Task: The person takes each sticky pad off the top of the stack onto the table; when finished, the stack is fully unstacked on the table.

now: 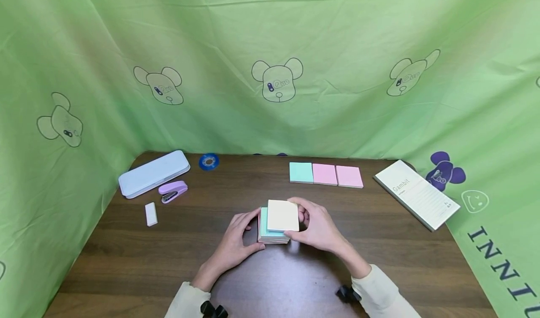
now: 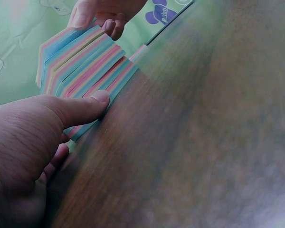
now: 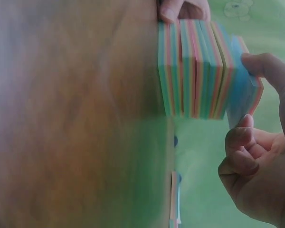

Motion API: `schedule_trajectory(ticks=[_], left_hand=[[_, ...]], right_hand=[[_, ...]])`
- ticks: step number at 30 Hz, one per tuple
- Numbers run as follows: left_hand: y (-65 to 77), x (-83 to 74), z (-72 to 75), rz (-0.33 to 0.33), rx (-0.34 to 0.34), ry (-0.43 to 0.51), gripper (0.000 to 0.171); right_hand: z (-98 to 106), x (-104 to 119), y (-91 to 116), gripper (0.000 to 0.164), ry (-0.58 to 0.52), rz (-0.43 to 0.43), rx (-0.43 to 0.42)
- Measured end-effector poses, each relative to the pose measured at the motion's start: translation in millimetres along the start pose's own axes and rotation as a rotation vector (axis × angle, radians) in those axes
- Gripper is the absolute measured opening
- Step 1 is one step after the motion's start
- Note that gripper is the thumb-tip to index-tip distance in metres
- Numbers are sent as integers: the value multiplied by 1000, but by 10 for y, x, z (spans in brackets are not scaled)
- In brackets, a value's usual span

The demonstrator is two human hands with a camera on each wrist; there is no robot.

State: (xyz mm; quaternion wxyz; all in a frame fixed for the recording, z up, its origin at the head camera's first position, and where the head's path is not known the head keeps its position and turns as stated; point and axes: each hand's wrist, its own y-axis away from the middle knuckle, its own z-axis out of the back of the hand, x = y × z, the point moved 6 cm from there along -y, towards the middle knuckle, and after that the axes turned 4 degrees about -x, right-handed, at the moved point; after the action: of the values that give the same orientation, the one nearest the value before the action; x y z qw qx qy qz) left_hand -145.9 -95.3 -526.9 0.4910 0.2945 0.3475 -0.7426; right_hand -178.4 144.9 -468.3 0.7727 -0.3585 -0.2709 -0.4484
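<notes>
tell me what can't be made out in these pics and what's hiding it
- Head view: most of the turquoise sheet topping the stack; the cream-topped pad covers it.
- Head view: smaller print on the notepad; too small to read.
- Left wrist view: part of the right hand; cut off by the top edge.
- Right wrist view: part of the left hand; cut off by the top edge.
- Right wrist view: tabletop grain; blurred.

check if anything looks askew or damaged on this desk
The cream-topped sticky-note pad in the right hand looks askew: it overhangs the right side of the stack below, baring some teal top at left. No spills or damage visible.
</notes>
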Motion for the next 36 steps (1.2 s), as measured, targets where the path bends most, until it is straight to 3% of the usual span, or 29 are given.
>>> schedule_trajectory(ticks=[12, 15, 21, 29, 36], left_hand=[[6, -8, -15, 22, 8, 5, 96], [3, -6, -16, 19, 5, 10, 96], [4, 9, -14, 18, 2, 12, 97], [4, 10, -8, 27, 3, 6, 97], [-2, 5, -14, 28, 2, 6, 96]], right_hand=[[314, -410, -99, 69, -49, -130, -87], [375, -538, -128, 68, -19, -144, -95], [408, -723, -160, 68, 104, -128, -59], [298, -908, -176, 72, 243, -53, -1], [287, -926, -192, 85, 270, -35, 13]])
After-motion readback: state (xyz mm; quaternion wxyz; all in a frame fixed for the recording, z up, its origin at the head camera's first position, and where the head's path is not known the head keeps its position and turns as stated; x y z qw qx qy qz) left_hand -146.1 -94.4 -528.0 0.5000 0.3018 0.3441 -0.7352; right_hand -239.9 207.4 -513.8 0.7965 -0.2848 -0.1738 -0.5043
